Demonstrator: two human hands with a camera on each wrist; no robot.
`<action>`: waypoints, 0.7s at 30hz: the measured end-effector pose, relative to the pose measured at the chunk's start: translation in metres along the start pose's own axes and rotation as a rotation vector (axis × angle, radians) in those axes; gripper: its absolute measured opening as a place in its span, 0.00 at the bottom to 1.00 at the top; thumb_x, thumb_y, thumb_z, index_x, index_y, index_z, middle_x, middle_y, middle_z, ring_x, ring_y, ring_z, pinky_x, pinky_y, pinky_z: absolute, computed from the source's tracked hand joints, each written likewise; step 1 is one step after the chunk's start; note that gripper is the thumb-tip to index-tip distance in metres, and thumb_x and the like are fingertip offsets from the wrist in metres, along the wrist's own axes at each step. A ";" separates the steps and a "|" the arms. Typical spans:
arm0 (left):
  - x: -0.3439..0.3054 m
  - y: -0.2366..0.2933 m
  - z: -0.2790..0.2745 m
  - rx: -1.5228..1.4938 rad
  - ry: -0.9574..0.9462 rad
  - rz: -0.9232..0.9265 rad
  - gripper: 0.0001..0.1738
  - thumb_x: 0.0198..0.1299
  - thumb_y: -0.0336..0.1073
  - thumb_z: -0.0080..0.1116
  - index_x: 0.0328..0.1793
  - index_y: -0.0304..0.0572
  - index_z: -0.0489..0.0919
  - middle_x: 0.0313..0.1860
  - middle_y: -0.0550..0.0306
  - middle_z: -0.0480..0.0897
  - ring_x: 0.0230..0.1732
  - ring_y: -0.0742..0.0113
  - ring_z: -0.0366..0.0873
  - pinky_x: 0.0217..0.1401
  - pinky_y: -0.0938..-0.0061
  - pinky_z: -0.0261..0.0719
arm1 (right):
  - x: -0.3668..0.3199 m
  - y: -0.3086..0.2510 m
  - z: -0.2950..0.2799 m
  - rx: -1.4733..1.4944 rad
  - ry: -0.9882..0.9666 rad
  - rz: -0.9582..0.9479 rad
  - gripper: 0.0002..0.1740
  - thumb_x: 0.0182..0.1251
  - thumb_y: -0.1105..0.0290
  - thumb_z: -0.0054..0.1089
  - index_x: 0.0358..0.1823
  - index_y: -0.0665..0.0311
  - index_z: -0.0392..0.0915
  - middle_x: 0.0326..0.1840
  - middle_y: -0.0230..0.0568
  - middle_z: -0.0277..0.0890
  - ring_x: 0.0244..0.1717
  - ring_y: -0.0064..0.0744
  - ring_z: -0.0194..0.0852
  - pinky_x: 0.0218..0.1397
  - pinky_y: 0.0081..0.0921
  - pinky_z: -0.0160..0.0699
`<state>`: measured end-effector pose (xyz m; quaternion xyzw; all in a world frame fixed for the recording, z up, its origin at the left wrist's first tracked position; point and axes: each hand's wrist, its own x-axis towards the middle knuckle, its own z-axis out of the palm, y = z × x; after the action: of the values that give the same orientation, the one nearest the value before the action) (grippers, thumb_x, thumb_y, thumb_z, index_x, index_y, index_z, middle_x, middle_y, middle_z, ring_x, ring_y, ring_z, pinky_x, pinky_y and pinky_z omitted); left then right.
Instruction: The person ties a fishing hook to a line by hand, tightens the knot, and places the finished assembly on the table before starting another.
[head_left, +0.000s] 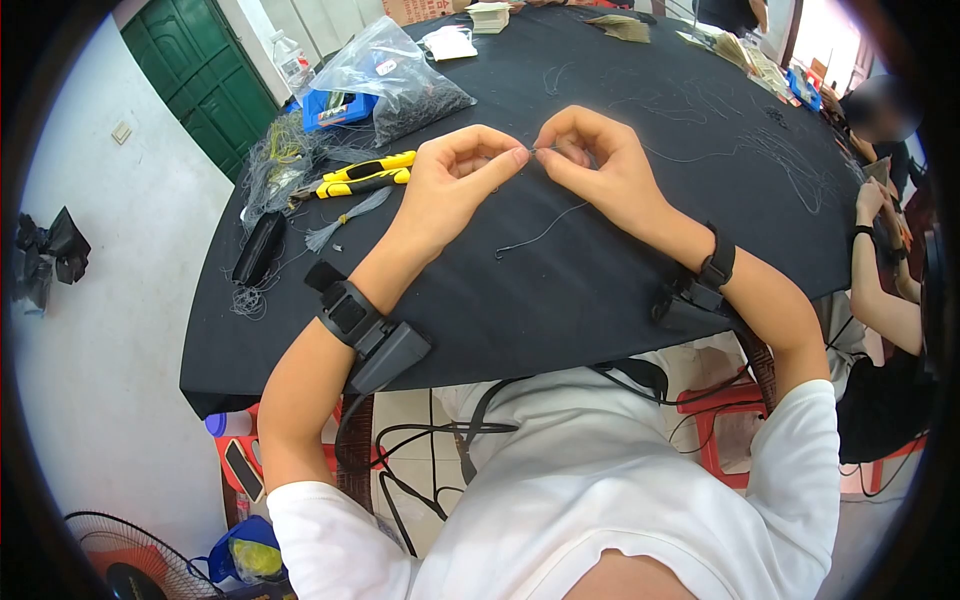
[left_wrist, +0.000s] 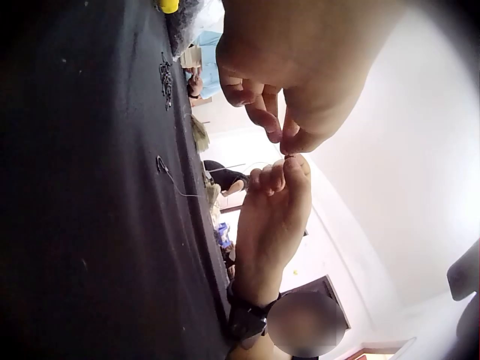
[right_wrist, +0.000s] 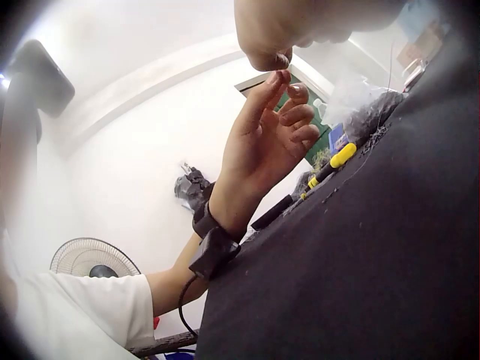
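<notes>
I have both hands raised over the middle of the bench (head_left: 600, 310), fingertips nearly meeting. Left hand (head_left: 450, 185) pinches a thin strand (head_left: 531, 150) between thumb and finger; right hand (head_left: 612, 178) pinches it too, just beside. Strand sits in that small gap, mostly hidden by fingers; I can't make out its ends.

Below the hands, a short thread (head_left: 499, 252) with a curled end lies on the black cloth, toward the near edge. More loose thread (head_left: 800, 185) loops toward the bench's right edge.

Left side of the bench: yellow-black pliers (head_left: 365, 184) near the left hand, a tied bundle of strands (head_left: 345, 219) just beside them, and a black case (head_left: 260, 248) close to the left edge. A thread tangle (head_left: 275, 165) also sits by that edge, blue box (head_left: 325, 112) just past it, then a clear bag (head_left: 425, 105) with dark contents, standing farther in. Card stack (head_left: 489, 18) at the far edge. Another person (head_left: 895, 310) sits by the right edge.
</notes>
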<state>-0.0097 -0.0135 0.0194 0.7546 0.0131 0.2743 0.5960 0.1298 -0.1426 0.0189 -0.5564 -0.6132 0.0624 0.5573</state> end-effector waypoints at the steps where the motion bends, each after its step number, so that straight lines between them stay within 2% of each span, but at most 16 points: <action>1: 0.000 0.000 0.000 0.003 0.000 0.006 0.09 0.58 0.38 0.60 0.40 0.42 0.81 0.30 0.70 0.77 0.31 0.86 0.67 0.33 0.88 0.62 | 0.000 0.000 0.000 0.012 0.008 0.013 0.04 0.57 0.73 0.58 0.33 0.64 0.75 0.19 0.19 0.51 0.23 0.10 0.47 0.28 0.13 0.48; 15: 0.000 0.002 0.001 0.025 0.055 -0.026 0.10 0.58 0.40 0.59 0.40 0.42 0.81 0.31 0.69 0.78 0.30 0.85 0.67 0.33 0.87 0.63 | -0.001 -0.002 -0.002 -0.010 0.037 0.073 0.06 0.53 0.70 0.59 0.31 0.65 0.76 0.17 0.18 0.44 0.20 0.11 0.43 0.24 0.17 0.44; 18: 0.000 0.000 0.001 0.022 0.032 0.000 0.10 0.58 0.39 0.60 0.40 0.42 0.81 0.30 0.69 0.78 0.30 0.85 0.67 0.32 0.87 0.63 | -0.001 -0.001 -0.002 -0.070 0.015 0.058 0.07 0.53 0.69 0.60 0.31 0.64 0.77 0.17 0.19 0.45 0.20 0.12 0.44 0.24 0.17 0.44; 21: 0.001 -0.003 -0.001 0.045 0.049 -0.008 0.10 0.58 0.39 0.60 0.39 0.41 0.81 0.28 0.69 0.77 0.28 0.85 0.66 0.31 0.87 0.62 | 0.001 0.001 -0.002 -0.039 -0.050 0.034 0.07 0.54 0.70 0.60 0.32 0.64 0.77 0.16 0.19 0.51 0.20 0.11 0.47 0.24 0.16 0.48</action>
<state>-0.0088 -0.0111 0.0172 0.7607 0.0367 0.2898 0.5796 0.1324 -0.1426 0.0192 -0.5756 -0.6185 0.0739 0.5298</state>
